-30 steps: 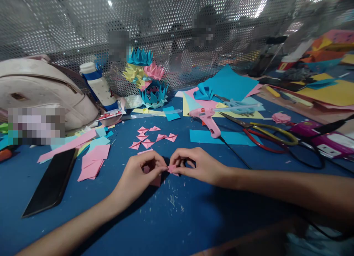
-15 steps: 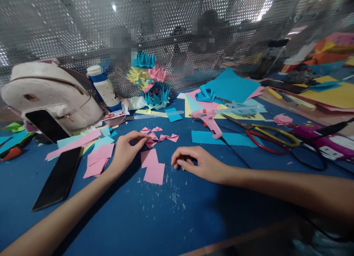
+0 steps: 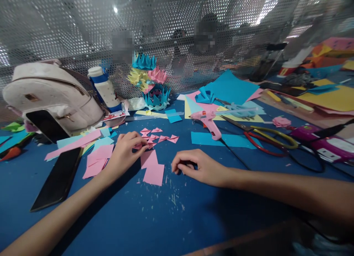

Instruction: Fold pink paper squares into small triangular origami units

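My left hand [image 3: 125, 149] is at the left edge of a cluster of small folded pink paper pieces [image 3: 163, 138]. Its thumb and fingers are closed around one folded pink paper piece [image 3: 137, 146], partly hidden by the fingers. Just below lie flat pink paper squares [image 3: 154, 174], overlapping each other. My right hand [image 3: 197, 166] rests on the blue table to the right of those squares, its fingers curled in with nothing visible in them. Another stack of pink squares [image 3: 95, 162] is beside my left forearm.
A pink glue gun [image 3: 208, 123] with its cord lies beyond my right hand, near scissors [image 3: 269, 138] and a blue paper strip [image 3: 221, 139]. Paper flowers [image 3: 156, 97] stand at the back. On the left are a phone [image 3: 56, 180], a bottle [image 3: 103, 88] and a backpack [image 3: 52, 93].
My left hand has drawn back slightly left and down from the cluster, and a folded pink piece now shows between its fingers. My right hand stays almost where it was.
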Demonstrator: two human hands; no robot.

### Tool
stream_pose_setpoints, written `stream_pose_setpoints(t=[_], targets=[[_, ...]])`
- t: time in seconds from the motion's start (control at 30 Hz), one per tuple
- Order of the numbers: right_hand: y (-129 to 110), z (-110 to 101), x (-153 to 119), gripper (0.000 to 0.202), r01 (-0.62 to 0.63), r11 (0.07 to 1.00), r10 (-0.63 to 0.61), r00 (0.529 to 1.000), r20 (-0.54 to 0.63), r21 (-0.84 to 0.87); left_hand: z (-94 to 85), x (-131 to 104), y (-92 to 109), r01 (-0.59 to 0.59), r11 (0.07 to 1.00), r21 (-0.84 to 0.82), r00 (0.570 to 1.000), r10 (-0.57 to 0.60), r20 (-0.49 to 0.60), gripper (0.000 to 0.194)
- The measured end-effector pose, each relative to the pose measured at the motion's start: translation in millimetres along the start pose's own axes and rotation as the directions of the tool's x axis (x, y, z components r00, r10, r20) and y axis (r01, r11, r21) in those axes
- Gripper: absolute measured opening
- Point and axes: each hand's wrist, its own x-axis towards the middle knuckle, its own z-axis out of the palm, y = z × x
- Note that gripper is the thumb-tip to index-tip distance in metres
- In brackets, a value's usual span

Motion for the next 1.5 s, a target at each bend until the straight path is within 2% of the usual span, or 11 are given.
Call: stream_pose_setpoints(t=[0.33,0.47,0.73,0.83,0.9,0.97,1.07,1.17,1.23,1.33,1.5], targets=[[4.3,-1.0,-0.9,0.022,0.061,0.997,-0.061,0.998,0.016,-0.043,-10.9,-10.6,2.4,0.075,0.997,0.01,0.959,-0.075,0.273,0.028],[5.4,-1.9,-0.2,0.023,0.053,0.998,-0.053,0.998,0.021,-0.036,-12.9,-8.7,3.1,0.143,0.99,-0.003,0.928,-0.133,0.348,0.023],[4.0,0.8,-0.7,0.023,0.065,0.995,-0.063,0.998,0.031,-0.072,-10.8,-11.4,2.7,0.179,0.978,-0.106,0.914,-0.125,0.386,0.013],[7.5,-3.8,-1.0,0.02,0.083,0.975,-0.086,0.996,-0.007,-0.205,-6.3,-11.9,-0.1,0.177,0.968,-0.175,0.915,-0.096,0.393,0.013],[12.1,-15.0,-0.3,0.019,0.088,0.919,-0.126,0.989,-0.075,-0.384,-3.9,-12.1,-1.9,0.175,0.959,-0.225,0.913,-0.073,0.402,0.011],[17.1,-32.5,0.5,0.032,0.078,0.814,-0.184,0.974,-0.128,-0.576,-3.2,-12.4,-3.1,0.174,0.949,-0.263,0.911,-0.054,0.409,0.009],[23.3,-62.6,-2.9,0.046,-0.108,0.608,-0.194,0.94,-0.28,-0.787,-4.3,-13.2,-3.8,0.179,0.939,-0.294,0.912,-0.047,0.407,0.009],[28.4,-85.1,-15.9,0.047,-0.396,0.459,-0.092,0.869,-0.486,-0.795,-4.5,-13.8,-4.6,0.188,0.932,-0.311,0.915,-0.05,0.401,0.011],[32.3,-93.9,-27.8,0.05,-0.519,0.377,-0.035,0.82,-0.572,-0.767,-3.8,-13.8,-5.7,0.191,0.927,-0.322,0.914,-0.048,0.403,0.013],[38.7,-100.3,-42.3,0.052,-0.588,0.299,0.032,0.793,-0.608,-0.752,-2.8,-13.5,-7.3,0.197,0.923,-0.329,0.911,-0.049,0.409,0.014],[45.5,-98.3,-44.1,0.044,-0.602,0.325,0.228,0.798,-0.558,-0.729,-1.9,-13.4,-8.4,0.196,0.922,-0.332,0.914,-0.05,0.402,0.01]])
